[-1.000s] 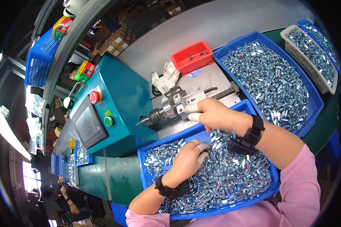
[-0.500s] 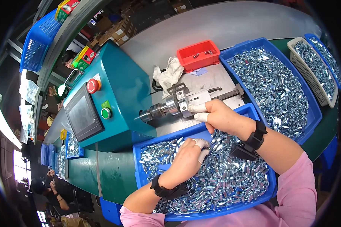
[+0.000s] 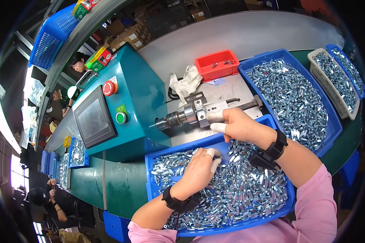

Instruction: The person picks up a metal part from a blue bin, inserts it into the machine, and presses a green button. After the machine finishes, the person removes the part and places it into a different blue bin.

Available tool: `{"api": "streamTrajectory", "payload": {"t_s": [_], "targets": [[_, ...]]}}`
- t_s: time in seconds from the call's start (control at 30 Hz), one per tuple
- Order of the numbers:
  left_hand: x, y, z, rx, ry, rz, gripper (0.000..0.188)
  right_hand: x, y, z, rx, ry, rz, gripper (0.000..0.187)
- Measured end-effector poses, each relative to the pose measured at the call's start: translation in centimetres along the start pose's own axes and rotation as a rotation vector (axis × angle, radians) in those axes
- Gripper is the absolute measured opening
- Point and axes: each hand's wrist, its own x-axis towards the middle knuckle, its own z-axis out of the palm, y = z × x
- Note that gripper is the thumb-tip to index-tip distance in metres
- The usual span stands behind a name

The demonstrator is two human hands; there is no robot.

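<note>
My right hand (image 3: 242, 126) is at the metal clamp fixture (image 3: 200, 112) of a teal machine, its white-covered index finger and thumb bent close together against the block. Whatever lies between those fingertips is hidden. Over a blue tray (image 3: 151, 178) of shiny hexagonal metal pieces (image 3: 243, 194), my left hand (image 3: 199, 169) is curled, thumb near the fingers, which also wear white covers. Any piece in its grip is too small to make out. Left of the fixture, a ribbed cylindrical chuck (image 3: 174, 119) lines up with it.
The teal machine (image 3: 140, 85) carries a dark screen (image 3: 94, 117), a red knob (image 3: 109, 88) and a green button (image 3: 121, 118). A red bin (image 3: 217, 73) and white gloves (image 3: 186, 83) lie behind the fixture. More filled trays, one blue (image 3: 334, 141), stand right. Other people appear at left.
The view has shifted slightly, so the machine and red bin sit a little lower and farther right. Both hands stay nearly in place, one at the fixture, one over the tray.
</note>
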Motion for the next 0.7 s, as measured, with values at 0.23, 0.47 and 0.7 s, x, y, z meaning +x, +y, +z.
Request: {"api": "streamTrajectory", "payload": {"t_s": [0.23,0.47,0.7], "targets": [[-0.2,-0.9,-0.4,-0.014,0.095,0.014,0.016,1.4,-2.5,-2.0,-0.445,0.186,0.067,0.035],[-0.3,-1.8,0.1,-0.028,0.138,0.045,0.016,4.1,-3.5,1.2,-1.154,0.404,-0.101,0.039],[-0.3,-2.1,0.2,-0.025,0.139,0.04,0.016,2.2,-4.1,-3.8,-1.159,0.774,0.117,0.04]]}}
